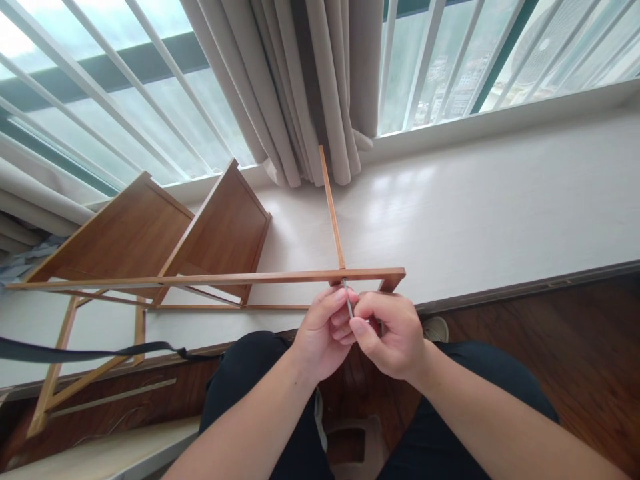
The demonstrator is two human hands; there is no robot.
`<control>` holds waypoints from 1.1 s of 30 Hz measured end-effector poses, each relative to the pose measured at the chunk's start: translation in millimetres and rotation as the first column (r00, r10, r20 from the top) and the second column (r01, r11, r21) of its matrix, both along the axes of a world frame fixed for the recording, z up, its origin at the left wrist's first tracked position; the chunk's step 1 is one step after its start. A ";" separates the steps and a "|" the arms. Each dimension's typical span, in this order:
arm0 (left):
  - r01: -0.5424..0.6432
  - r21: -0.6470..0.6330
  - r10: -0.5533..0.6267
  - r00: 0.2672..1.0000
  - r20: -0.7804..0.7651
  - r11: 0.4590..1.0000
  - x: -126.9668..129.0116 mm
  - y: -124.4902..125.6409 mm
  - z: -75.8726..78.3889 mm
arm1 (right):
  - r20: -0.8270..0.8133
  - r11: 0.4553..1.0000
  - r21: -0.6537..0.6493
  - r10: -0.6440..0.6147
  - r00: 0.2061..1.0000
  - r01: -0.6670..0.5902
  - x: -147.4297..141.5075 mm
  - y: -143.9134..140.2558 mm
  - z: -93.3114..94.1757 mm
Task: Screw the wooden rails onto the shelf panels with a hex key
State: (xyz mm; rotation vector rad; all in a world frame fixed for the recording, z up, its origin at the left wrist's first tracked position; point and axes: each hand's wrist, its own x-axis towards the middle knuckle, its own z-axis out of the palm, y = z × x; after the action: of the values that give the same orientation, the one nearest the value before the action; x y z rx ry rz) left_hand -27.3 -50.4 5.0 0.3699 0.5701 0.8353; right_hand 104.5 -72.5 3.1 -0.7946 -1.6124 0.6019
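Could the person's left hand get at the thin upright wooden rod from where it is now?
Probably yes. The left hand sits just under the wooden rail, where the thin rod meets it, and the rod's length shows bare above. It would have to let go of the small metal tool that both hands pinch.

Warm brown wooden shelf frame (210, 279) with smooth satin finish, thin shiny metal hex key (347, 298), matt beige cloth curtain (310, 80), glossy white windowsill ledge (475, 200)

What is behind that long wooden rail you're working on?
Behind the rail, two slanted wooden panels, a white ledge and curtains. The hands cover where the metal tool ends.
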 end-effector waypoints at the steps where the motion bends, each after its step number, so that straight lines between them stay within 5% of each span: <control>1: 0.002 0.001 -0.002 1.000 -0.001 1.000 -0.3 0.0 -0.1 | -0.003 1.000 0.000 0.001 1.000 -0.001 -0.2 0.1 -0.2; 21: 0.013 0.005 -0.013 1.000 0.011 1.000 -0.8 -0.6 -2.1 | 0.017 0.996 0.058 -0.072 0.997 0.071 -1.1 0.7 1.9; 33: 0.013 -0.015 -0.011 0.996 0.086 1.000 -1.3 -1.5 -1.3 | -0.074 0.999 -0.002 0.036 0.997 -0.036 -0.7 -2.0 -0.2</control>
State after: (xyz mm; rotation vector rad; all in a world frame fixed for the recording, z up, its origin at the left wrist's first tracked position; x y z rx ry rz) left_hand -28.7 -51.9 3.7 0.3214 0.4941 0.8308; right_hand 103.8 -74.5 3.0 -0.7390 -1.5612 0.6531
